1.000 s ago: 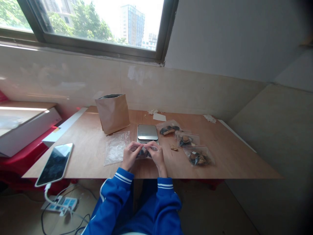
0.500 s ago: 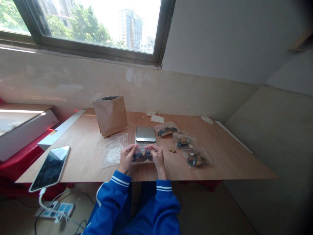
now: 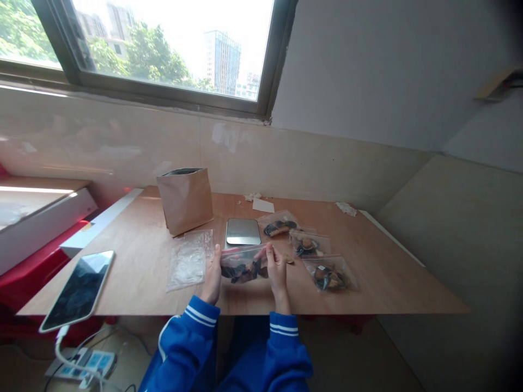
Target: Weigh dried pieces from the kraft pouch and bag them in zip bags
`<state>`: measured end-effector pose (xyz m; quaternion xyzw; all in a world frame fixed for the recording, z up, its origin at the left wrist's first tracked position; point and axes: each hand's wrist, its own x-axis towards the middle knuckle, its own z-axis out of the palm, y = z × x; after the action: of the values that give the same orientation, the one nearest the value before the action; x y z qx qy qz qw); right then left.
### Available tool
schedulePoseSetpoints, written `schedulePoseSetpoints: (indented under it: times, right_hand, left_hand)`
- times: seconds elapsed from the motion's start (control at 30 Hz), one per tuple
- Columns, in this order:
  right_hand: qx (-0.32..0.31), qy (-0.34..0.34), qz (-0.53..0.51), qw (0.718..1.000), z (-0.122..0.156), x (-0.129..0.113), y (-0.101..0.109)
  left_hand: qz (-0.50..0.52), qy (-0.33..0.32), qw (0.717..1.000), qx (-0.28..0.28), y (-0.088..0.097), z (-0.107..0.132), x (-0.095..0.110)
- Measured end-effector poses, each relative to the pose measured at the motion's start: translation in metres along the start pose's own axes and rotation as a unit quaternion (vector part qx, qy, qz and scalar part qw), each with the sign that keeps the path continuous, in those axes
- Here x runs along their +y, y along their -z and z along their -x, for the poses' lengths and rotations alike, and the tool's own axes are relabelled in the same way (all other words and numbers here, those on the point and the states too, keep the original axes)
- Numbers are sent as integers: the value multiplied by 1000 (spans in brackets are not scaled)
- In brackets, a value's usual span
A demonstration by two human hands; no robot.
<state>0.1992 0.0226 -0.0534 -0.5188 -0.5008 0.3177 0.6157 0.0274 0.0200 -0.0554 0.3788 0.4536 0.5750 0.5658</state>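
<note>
A clear zip bag (image 3: 244,264) with dark brown dried pieces in it is stretched between my two hands, just in front of the scale (image 3: 243,231). My left hand (image 3: 213,275) holds its left edge, thumb up along the side. At the upper right corner, my right hand (image 3: 277,270) pinches the bag with the fingers curled in. Its pinkish zip strip runs along the top. Left of my left hand lies a stack of flat clear bags (image 3: 190,260). A small loose brown piece (image 3: 289,259) is partly hidden behind my right hand.
Three filled zip bags (image 3: 330,276) lie on the right of the wooden table (image 3: 388,272). An open-topped brown paper bag (image 3: 186,201) stands at the back left. A phone (image 3: 79,291) with a plugged cable lies at the left edge, above a power strip (image 3: 84,367). A white card (image 3: 263,205) lies behind the scale.
My hands have moved apart, from the top edge of the zip bag out to its sides. The bag now shows wider between them. The whole view has shifted slightly.
</note>
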Motion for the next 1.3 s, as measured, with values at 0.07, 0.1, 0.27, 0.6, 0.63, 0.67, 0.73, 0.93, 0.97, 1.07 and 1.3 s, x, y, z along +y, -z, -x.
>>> schedulePoseSetpoints:
  times: [0.07, 0.1, 0.27, 0.6, 0.63, 0.67, 0.73, 0.93, 0.97, 1.07, 1.3]
  right_hand:
    - [38, -14, -3, 999, -13, -1, 13]
    - [70, -19, -1, 997, -24, -2, 23]
    - [168, -11, 125, 978, -106, -10, 79]
    - [116, 171, 409, 889, -73, 32, 76]
    - [75, 168, 431, 883, -57, 42, 72]
    - [49, 159, 453, 876, -43, 52, 70]
    - [20, 135, 483, 865, -25, 68, 70]
    - [-9, 102, 390, 915, -39, 62, 70]
    - [-13, 106, 357, 928, -47, 54, 63]
    - [-40, 137, 280, 949, -72, 27, 30]
    - [-10, 161, 231, 959, -74, 21, -9]
  left_hand:
    - [-16, -32, 999, 6, 7, -4, 2]
    - [-26, -48, 998, 10, 11, -5, 3]
    - [-48, -57, 997, 7, 26, -11, 2]
    - [-43, -19, 999, -4, 22, -14, -5]
    - [-43, -16, 999, 3, 23, -15, -6]
    - [-44, -14, 999, 10, 24, -15, -6]
    - [-48, -11, 999, 20, 26, -15, -5]
    - [-57, -20, 997, 41, 30, -16, 1]
    - [-58, -24, 997, 44, 31, -16, 2]
    - [-58, -35, 997, 47, 32, -18, 4]
    - [-106, -76, 990, 62, 52, -18, 16]
